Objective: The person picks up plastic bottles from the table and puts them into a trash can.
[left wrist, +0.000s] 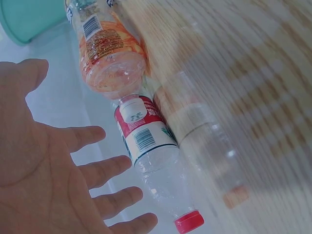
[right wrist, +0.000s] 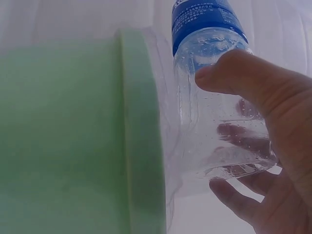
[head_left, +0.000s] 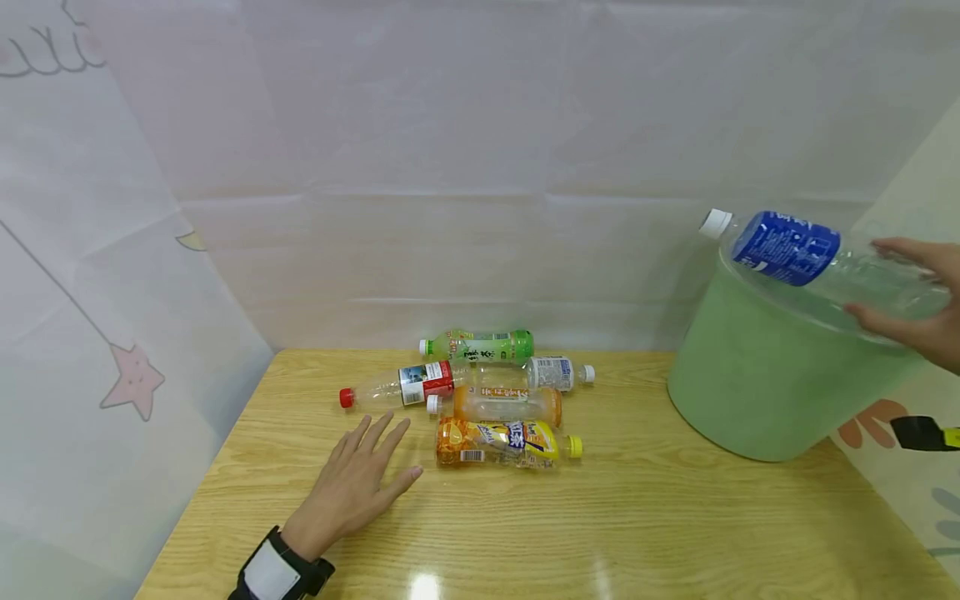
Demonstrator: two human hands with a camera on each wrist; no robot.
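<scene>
Right hand (head_left: pixel 918 312): grasps the clear base of the blue-label bottle (head_left: pixel 795 250), thumb on one side, fingers on the other.
Blue-label bottle: empty, lying sideways over the rim of the green bucket (head_left: pixel 757 392) at far right, white cap pointing left.
Left hand (head_left: pixel 352 487): released, fingers spread flat above the wooden table (head_left: pixel 637 517), just near of the red-cap bottle (head_left: pixel 405 385).
Bottle cluster: green-label bottle (head_left: pixel 480 344), orange bottle (head_left: pixel 498 404), yellow-cap bottle (head_left: pixel 502 442), small white-cap bottle (head_left: pixel 558 372), all lying at table centre.

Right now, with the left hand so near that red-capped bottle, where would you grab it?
Probably around the clear body of the red-capped bottle, between cap and red label, coming from above on the near side. It lies flat with the cap pointing left, that stretch is bare, and the open left hand is just in front; the orange bottle crowds its other end.
</scene>
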